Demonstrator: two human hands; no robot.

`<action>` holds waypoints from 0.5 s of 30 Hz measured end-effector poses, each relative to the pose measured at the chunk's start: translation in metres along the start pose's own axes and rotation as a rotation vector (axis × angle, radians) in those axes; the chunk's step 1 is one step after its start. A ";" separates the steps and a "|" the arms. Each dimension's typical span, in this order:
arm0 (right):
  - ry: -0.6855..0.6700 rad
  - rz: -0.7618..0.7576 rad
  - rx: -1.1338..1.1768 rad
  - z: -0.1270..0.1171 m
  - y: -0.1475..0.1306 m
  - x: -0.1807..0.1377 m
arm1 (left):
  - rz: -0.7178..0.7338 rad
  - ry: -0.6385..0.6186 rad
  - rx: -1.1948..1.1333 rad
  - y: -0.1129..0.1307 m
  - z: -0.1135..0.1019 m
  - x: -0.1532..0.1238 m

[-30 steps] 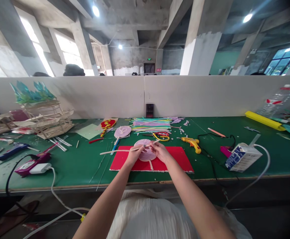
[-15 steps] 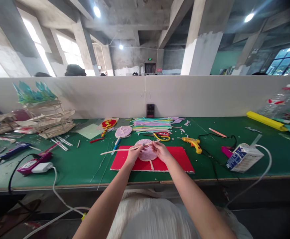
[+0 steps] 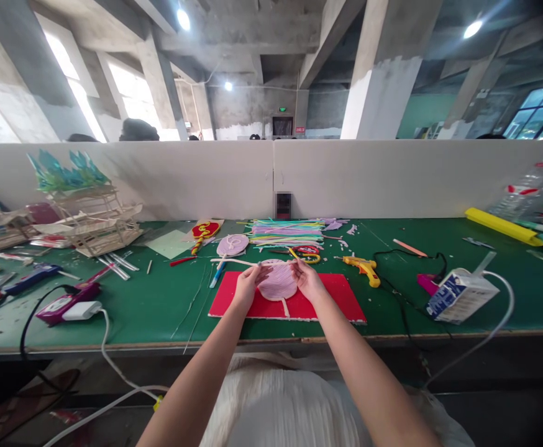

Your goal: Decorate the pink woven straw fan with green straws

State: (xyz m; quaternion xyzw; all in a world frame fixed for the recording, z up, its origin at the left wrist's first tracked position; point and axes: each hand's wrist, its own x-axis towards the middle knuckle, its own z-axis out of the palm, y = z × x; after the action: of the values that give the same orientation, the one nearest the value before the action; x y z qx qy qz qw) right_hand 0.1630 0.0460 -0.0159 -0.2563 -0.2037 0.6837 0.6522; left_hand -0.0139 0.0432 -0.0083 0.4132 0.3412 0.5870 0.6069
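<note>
Pale strip (image 3: 227, 261), slanted a second ago, now sits level against the pink disc (image 3: 277, 284) rim. Left hand (image 3: 246, 282) and right hand (image 3: 309, 280) fingers pinch it closed above the red mat (image 3: 339, 299).

Bright, evenly lit indoor scene. Blown-out windows (image 3: 66, 68) glare far up and left of the fingers (image 3: 256, 272), and round ceiling lamps (image 3: 182, 18) flare high above them. Shadows on the green tabletop (image 3: 159, 310) beside the fingers are soft. Wide-angle distortion bends the edges, and the lower corners darken.
</note>
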 end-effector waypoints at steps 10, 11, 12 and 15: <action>0.048 -0.068 -0.006 0.000 -0.001 0.001 | -0.031 0.008 -0.125 -0.001 -0.004 0.003; 0.058 -0.078 -0.006 0.000 -0.001 0.001 | -0.033 0.008 -0.122 -0.001 -0.003 0.002; 0.066 -0.087 -0.003 -0.001 -0.001 0.001 | -0.034 0.007 -0.117 -0.001 -0.003 0.002; 0.085 -0.107 0.025 -0.001 -0.002 0.002 | -0.038 -0.001 -0.102 -0.001 -0.001 0.002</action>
State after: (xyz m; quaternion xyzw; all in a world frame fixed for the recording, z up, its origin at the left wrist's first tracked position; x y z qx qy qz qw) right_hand 0.1656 0.0478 -0.0158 -0.2659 -0.1808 0.6387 0.6991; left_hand -0.0143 0.0449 -0.0099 0.3756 0.3184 0.5915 0.6385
